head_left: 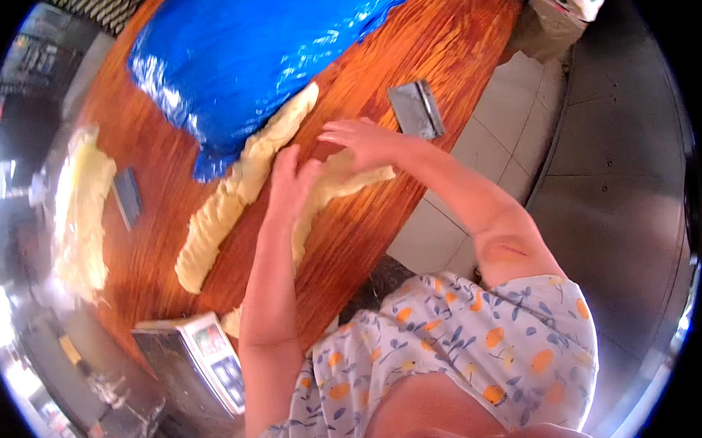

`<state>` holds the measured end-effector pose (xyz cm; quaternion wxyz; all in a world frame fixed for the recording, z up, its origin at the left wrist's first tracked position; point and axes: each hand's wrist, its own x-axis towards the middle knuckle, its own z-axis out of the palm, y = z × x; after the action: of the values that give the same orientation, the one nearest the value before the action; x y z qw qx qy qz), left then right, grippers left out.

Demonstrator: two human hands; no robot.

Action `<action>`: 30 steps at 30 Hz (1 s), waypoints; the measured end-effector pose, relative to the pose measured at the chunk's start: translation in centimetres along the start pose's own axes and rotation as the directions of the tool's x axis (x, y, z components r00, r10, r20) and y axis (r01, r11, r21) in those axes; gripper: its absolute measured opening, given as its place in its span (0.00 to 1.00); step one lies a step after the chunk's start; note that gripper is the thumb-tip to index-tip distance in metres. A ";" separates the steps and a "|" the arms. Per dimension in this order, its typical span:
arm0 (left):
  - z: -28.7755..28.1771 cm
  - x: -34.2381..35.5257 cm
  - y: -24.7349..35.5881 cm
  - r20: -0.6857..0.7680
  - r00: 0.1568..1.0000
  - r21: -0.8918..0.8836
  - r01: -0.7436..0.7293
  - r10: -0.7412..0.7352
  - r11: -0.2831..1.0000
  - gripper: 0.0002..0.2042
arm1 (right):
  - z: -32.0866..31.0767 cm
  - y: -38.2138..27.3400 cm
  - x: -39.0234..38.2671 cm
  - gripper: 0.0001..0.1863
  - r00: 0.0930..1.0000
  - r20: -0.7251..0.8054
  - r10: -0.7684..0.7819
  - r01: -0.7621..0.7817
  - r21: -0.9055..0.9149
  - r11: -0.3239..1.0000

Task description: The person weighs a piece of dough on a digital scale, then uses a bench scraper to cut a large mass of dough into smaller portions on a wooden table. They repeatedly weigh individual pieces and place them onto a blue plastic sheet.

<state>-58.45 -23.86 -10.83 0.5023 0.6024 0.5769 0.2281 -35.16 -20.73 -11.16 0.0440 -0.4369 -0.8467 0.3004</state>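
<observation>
A long strip of pale yellow dough [342, 186] lies on the reddish-brown wooden table [153, 263], partly hidden beneath my hands and left forearm. Over its far edge, my left hand [293, 182] has thumb and fingers apart. My right hand [367, 142] reaches across from the right with its fingers stretched out; neither hand grips anything visible. Whether the palms touch the dough cannot be made out. Just beyond, a second, thicker dough strip [236, 189] runs diagonally, its upper part alongside a shiny blue plastic sheet or bag [258, 62].
A flat dark scraper-like piece [417, 109] lies right of my right hand. Another grey flat blade [127, 197] rests beside a plastic-wrapped pale mass [85, 219] at left. A boxy device with a printed panel [214, 358] stands near my left elbow. A dark padded seat [618, 152] is at right.
</observation>
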 end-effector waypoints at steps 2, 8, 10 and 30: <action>2.4 -2.1 -0.4 0.057 0.980 0.416 -0.196 0.190 0.888 0.36 | -0.1 -0.6 -4.3 0.47 0.999 0.039 0.000 0.007 -0.179 0.984; 3.8 -2.5 0.6 0.064 0.978 0.715 -0.184 0.198 0.674 0.39 | -0.7 3.0 -3.0 0.39 0.980 -0.080 -0.180 0.160 -0.211 0.964; 3.5 -2.0 -0.3 0.042 0.966 0.648 -0.222 0.257 0.728 0.38 | -1.8 3.9 -2.2 0.36 0.930 -0.180 -0.320 0.252 -0.321 0.913; 8.5 3.5 3.4 0.085 0.967 0.785 -0.214 0.241 0.582 0.43 | -3.6 7.4 -1.1 0.37 0.984 -0.072 -0.162 0.133 -0.306 0.943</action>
<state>-48.76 -22.94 -12.32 0.1439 0.8265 0.5438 0.0231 -27.95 -16.65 -12.09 0.0404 -0.3879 -0.9096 0.1431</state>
